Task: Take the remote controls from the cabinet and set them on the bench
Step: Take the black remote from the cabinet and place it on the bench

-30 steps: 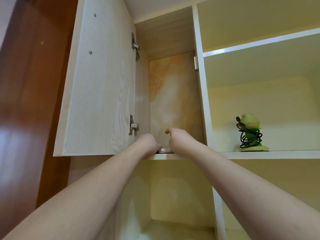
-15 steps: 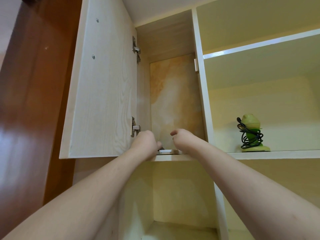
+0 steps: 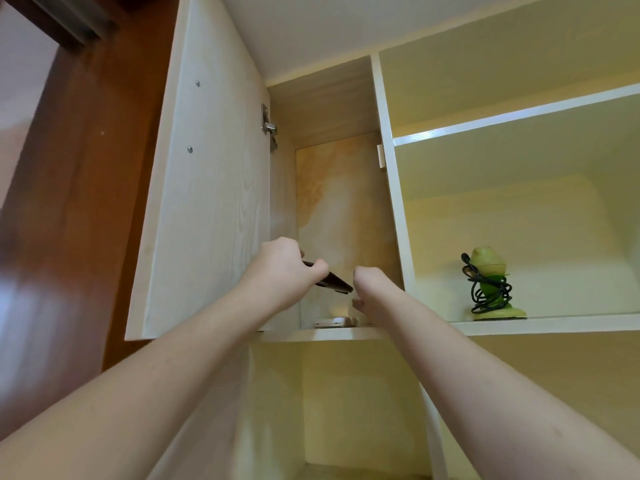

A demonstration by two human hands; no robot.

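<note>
Cabinet [image 3: 332,336] door stands open; our left hand [image 3: 282,268] grips a dark remote [image 3: 334,283] above the shelf; our right hand [image 3: 372,292] reaches in, grasp indeterminate; a white remote [image 3: 330,322] lies at the shelf's front edge.

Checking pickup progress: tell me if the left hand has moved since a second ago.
Yes. The left hand has risen off the shelf edge, lifting a dark remote above it.

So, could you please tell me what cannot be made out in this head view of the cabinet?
- Dark remote: the left hand grips one end and covers it; buttons are too blurred to read.
- White object on the shelf: only its front edge shows above the shelf lip.
- Right hand: fingers face away, so any grip is hidden.
- Bench: outside the frame.
</note>
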